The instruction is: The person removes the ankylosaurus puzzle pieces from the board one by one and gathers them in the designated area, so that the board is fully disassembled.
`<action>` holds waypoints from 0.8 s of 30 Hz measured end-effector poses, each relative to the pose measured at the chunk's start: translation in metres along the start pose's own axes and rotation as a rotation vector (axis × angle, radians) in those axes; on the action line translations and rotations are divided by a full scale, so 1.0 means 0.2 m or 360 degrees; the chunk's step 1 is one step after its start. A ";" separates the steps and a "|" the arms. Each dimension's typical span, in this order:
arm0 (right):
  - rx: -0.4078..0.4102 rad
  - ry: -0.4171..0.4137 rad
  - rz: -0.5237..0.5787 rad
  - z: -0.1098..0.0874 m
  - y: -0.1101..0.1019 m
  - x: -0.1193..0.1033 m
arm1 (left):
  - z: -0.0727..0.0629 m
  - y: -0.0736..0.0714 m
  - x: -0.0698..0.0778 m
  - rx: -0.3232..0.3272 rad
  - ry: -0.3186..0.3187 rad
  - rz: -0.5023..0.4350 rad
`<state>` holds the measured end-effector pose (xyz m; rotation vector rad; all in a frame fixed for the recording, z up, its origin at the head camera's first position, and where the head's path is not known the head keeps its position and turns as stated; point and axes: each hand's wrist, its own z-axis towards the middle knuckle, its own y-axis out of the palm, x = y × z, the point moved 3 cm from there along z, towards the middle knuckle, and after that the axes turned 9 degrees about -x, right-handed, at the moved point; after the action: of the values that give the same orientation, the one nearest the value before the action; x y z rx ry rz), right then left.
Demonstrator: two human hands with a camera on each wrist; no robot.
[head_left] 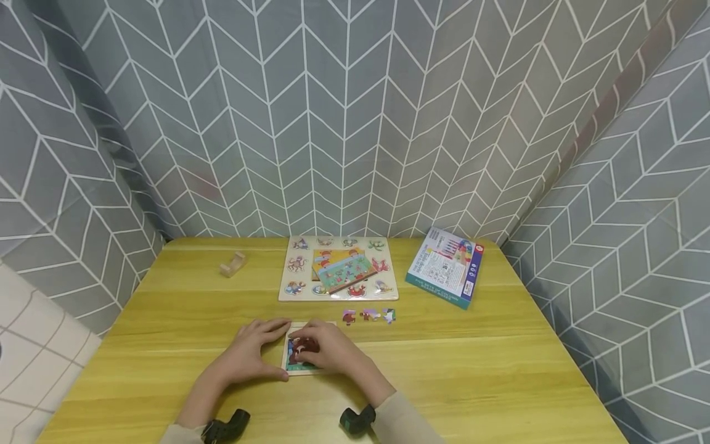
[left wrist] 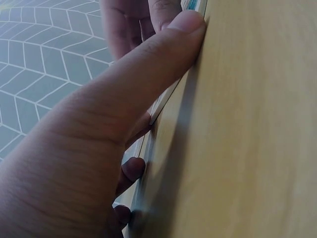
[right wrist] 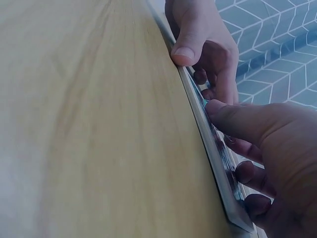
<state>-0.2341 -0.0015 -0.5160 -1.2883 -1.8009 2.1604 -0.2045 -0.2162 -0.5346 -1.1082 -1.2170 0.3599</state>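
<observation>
A small framed jigsaw puzzle [head_left: 296, 366] lies on the table, showing dark red, blue and green parts. My left hand [head_left: 251, 351] holds its frame at the left side, thumb at the near corner and index finger at the far corner. From above, my right hand [head_left: 331, 349] reaches over the puzzle and covers its right part. Its bent thumb and fingers are around a dark red puzzle piece [head_left: 307, 345] at the board's surface. In the right wrist view, the right thumb [right wrist: 233, 116] touches the puzzle's face. Just beyond the board lie three loose jigsaw pieces [head_left: 370, 315].
Farther back is a pegboard puzzle [head_left: 285, 291] of sea animals with two colourful cards [head_left: 349, 274] on top. A boxed set [head_left: 444, 265] lies at the back right. At the back left sits a small beige tape dispenser [head_left: 233, 264]. A patterned curtain [head_left: 344, 123] borders the table.
</observation>
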 end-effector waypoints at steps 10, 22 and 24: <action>-0.0048 0.0029 -0.0053 0.00 0.01 -0.01 | 0.00 0.00 0.01 -0.0010 0.0002 -0.0017; 0.0067 0.0030 0.0065 -0.03 -0.03 0.00 | -0.01 -0.01 0.02 0.0006 0.0017 -0.0023; 0.0125 0.0031 0.0104 -0.06 -0.06 0.02 | 0.00 -0.01 0.02 0.0004 0.0012 -0.0018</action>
<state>-0.2345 0.0128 -0.5079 -1.3644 -1.6719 2.2190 -0.2030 -0.2143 -0.5314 -1.0993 -1.2155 0.3482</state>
